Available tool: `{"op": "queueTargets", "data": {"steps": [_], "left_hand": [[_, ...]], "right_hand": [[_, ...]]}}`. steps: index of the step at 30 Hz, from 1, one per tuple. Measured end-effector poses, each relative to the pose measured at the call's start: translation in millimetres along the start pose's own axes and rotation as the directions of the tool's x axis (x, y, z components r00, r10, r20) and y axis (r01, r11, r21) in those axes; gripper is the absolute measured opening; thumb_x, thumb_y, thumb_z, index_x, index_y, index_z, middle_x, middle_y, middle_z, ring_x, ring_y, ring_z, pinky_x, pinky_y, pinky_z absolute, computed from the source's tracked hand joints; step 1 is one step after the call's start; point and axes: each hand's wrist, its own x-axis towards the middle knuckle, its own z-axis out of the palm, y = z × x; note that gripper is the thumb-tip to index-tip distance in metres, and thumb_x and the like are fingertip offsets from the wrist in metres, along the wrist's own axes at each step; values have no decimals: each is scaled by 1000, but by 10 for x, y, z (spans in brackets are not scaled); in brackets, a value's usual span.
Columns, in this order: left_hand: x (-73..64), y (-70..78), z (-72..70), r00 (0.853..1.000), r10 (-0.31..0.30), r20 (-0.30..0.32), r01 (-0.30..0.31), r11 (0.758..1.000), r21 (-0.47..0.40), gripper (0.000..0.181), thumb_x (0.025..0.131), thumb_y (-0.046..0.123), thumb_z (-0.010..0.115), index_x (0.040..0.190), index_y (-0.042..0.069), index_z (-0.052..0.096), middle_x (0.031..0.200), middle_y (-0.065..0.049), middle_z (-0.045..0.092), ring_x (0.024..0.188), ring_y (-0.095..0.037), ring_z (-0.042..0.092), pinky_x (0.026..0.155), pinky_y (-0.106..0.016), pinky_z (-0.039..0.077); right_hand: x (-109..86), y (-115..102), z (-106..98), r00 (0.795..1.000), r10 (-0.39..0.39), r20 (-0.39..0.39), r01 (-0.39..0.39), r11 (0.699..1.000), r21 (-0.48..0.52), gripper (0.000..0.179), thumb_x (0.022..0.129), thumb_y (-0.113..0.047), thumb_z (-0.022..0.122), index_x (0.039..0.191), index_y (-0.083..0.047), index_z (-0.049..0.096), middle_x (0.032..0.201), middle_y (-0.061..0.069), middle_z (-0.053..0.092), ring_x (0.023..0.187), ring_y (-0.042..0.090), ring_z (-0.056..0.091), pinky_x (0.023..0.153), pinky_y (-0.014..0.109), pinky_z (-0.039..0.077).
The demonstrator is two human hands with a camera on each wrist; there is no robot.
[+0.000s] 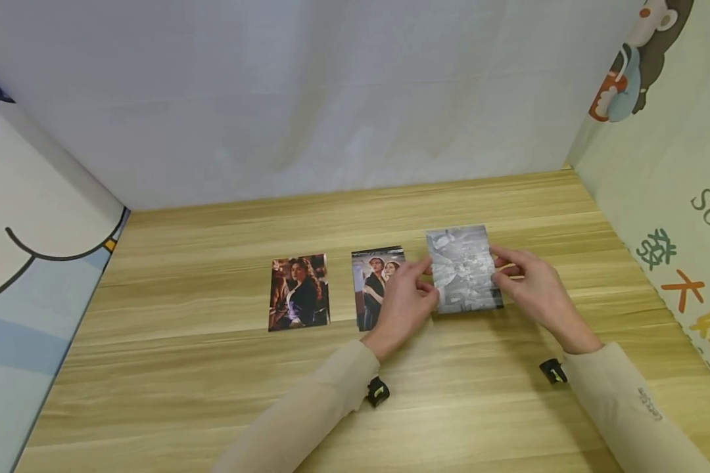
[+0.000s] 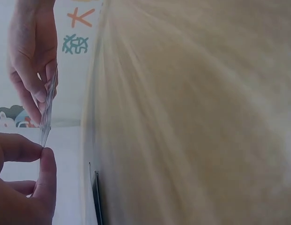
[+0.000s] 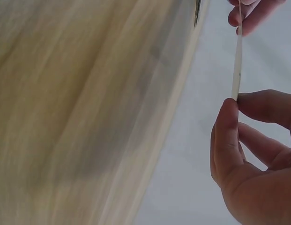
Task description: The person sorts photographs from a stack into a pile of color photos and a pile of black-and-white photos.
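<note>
Between both hands, raised off the table, is a grey-toned photo card (image 1: 463, 270). My left hand (image 1: 405, 302) pinches its left edge with thumb and fingertips, and my right hand (image 1: 532, 289) pinches the right edge. The left wrist view shows the card (image 2: 48, 105) nearly edge-on, with the left hand (image 2: 23, 176) at its lower end. In the right wrist view it is a thin pale strip held by the right hand (image 3: 257, 154). Beside the left hand lies a small pile of colour photo cards (image 1: 369, 282), partly covered by that hand.
Farther left on the wooden table (image 1: 183, 328) lies another colour photo card (image 1: 298, 292) showing a person with long curly hair. A pale curtain-like wall (image 1: 307, 98) borders the back. Printed panels stand at the left and right sides.
</note>
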Motion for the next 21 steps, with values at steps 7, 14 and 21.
{"op": "queueTargets", "data": {"steps": [7, 14, 21], "left_hand": [[49, -12, 27, 1000, -21, 15, 21, 998, 53, 60, 85, -2, 70, 144, 2, 59, 118, -7, 68, 91, -16, 61, 89, -29, 49], [93, -31, 51, 998, -47, 44, 43, 994, 102, 60, 86, 0, 71, 145, 2, 59, 118, -7, 68, 97, -18, 60, 96, -32, 49], [123, -44, 60, 996, -47, 81, 34, 987, 157, 59, 85, 0, 70, 143, 0, 60, 116, -9, 68, 94, -18, 59, 90, -31, 50]], "right_hand": [[48, 61, 11, 999, 14, 33, -13, 1000, -18, 50, 98, -3, 63, 145, 8, 53, 120, 25, 66, 108, 40, 68, 76, 17, 52], [80, 77, 18, 997, 35, 64, -33, 999, -33, 50, 98, -3, 62, 146, 9, 52, 123, 26, 65, 110, 42, 67, 85, 44, 58], [110, 97, 34, 993, 54, 101, -51, 998, -33, 51, 98, -3, 62, 146, 10, 50, 126, 29, 64, 113, 44, 65, 89, 51, 59]]}}
